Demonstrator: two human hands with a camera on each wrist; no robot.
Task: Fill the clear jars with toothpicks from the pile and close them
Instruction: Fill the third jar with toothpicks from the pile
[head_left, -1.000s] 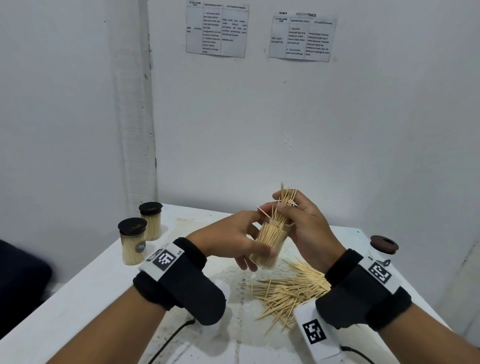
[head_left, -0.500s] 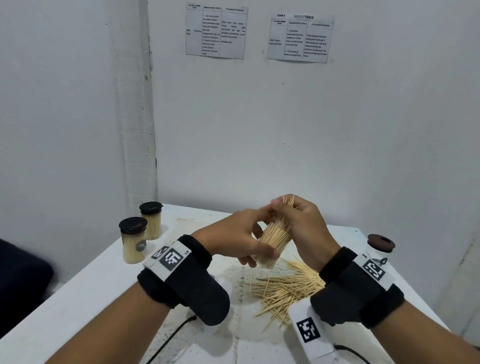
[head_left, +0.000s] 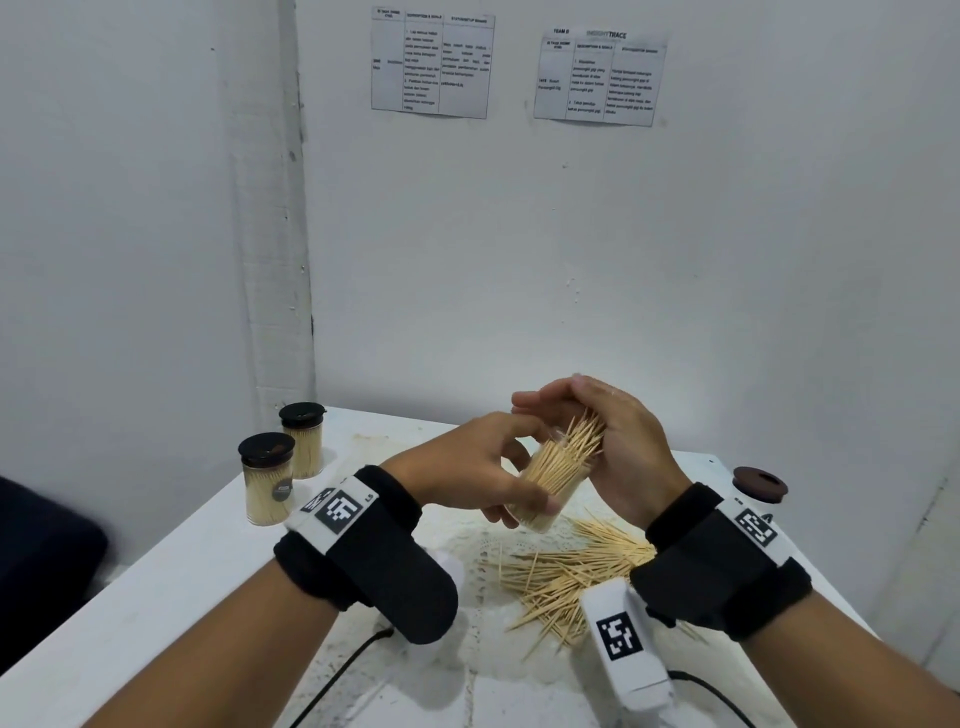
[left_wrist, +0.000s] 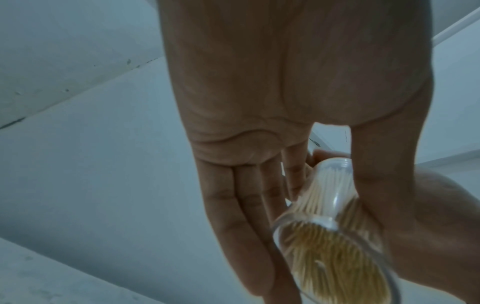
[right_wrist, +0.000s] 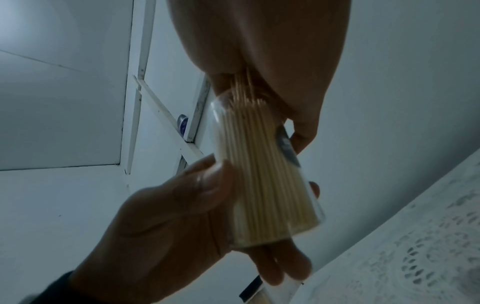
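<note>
My left hand (head_left: 462, 467) grips a clear jar (head_left: 553, 483) packed with toothpicks, held tilted above the table. The toothpick tips (head_left: 584, 434) stick out of its mouth towards the right. My right hand (head_left: 621, 441) cups over that mouth, palm against the tips and fingers arched above them. In the left wrist view the jar (left_wrist: 332, 205) lies between thumb and fingers of the left hand (left_wrist: 259, 102). In the right wrist view the jar (right_wrist: 265, 185) points into the right palm (right_wrist: 272, 41). A loose toothpick pile (head_left: 566, 571) lies on the table under the hands.
Two filled jars with black lids (head_left: 267, 480) (head_left: 304, 441) stand at the back left of the white table (head_left: 156, 597). A brown lid (head_left: 759, 483) sits on something white at the right edge. Walls close in behind and to the left.
The bundle that stood high out of the jar has gone down into it. My right hand let go of the bundle and now lies over the tips. The jar tilted more to the right.
</note>
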